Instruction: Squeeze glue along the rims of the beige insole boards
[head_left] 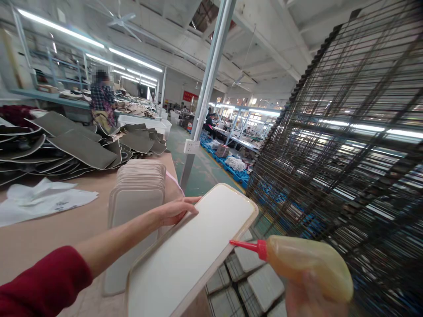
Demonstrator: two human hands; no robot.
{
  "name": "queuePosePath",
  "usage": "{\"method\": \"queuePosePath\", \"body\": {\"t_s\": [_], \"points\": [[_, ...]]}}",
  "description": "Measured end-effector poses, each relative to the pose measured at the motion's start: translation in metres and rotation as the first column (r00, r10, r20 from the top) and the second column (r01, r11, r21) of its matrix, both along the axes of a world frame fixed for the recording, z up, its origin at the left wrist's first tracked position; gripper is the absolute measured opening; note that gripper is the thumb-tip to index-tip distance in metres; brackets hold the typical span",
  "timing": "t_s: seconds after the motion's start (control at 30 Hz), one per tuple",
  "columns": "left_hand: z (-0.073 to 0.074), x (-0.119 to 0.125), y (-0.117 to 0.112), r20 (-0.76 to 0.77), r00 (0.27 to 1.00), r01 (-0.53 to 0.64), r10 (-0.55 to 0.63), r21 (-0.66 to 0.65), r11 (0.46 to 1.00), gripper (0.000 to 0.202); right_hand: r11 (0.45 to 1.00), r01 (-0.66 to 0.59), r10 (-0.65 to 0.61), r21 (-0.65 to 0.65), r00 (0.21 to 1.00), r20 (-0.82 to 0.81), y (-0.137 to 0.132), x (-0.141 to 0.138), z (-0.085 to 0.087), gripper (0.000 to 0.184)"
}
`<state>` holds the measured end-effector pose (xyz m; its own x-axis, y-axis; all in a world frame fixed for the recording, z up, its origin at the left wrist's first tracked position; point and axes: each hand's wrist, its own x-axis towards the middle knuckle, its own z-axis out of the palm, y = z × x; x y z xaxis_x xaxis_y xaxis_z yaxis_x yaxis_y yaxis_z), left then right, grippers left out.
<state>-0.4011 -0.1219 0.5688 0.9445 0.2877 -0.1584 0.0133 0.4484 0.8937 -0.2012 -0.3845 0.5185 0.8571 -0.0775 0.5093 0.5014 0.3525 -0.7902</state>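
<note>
While the left hand (175,210) lies flat on a white panel (191,251) with a tan rim, in the lower middle of the frame, its fingers are spread and pressing rather than closed, so this grip is open against the panel's upper left edge. The panel looks thin, light and fairly stiff, tilted up toward the right; it probably handles best held by its rim, keeping the face untouched. At the lower right, the right hand (307,299) wraps its grip around a soft amber squeeze bottle (307,264), whose red nozzle (246,245) points at the panel's right edge and nearly touches it. The bottle seems pliable and possibly slick.

Just left of the panel, a neat stack of similar panels (139,185) stands on the tabletop (49,237). Farther left lie white paper (42,198) and heaps of grey cut pieces (76,145). A dark wire drying rack (346,154) fills the right side, close to the bottle. More panels (261,281) lie below. Another person (102,101) works at upper left.
</note>
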Motion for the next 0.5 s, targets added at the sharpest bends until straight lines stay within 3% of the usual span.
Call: {"method": "queuePosePath", "body": {"t_s": [0.27, 0.5], "points": [[0.002, -0.004, 0.004, 0.007, 1.000, -0.029, 0.029, 0.003, 1.000, 0.064, 0.995, 0.061, -0.052, -0.073, 0.991, 0.119, 0.003, -0.012, -0.004, 0.039], [0.012, -0.007, 0.002, 0.002, 0.995, -0.102, 0.102, 0.023, 0.994, 0.063, 0.990, -0.072, 0.079, -0.119, 0.995, 0.056, 0.003, -0.017, -0.005, 0.039]]}}
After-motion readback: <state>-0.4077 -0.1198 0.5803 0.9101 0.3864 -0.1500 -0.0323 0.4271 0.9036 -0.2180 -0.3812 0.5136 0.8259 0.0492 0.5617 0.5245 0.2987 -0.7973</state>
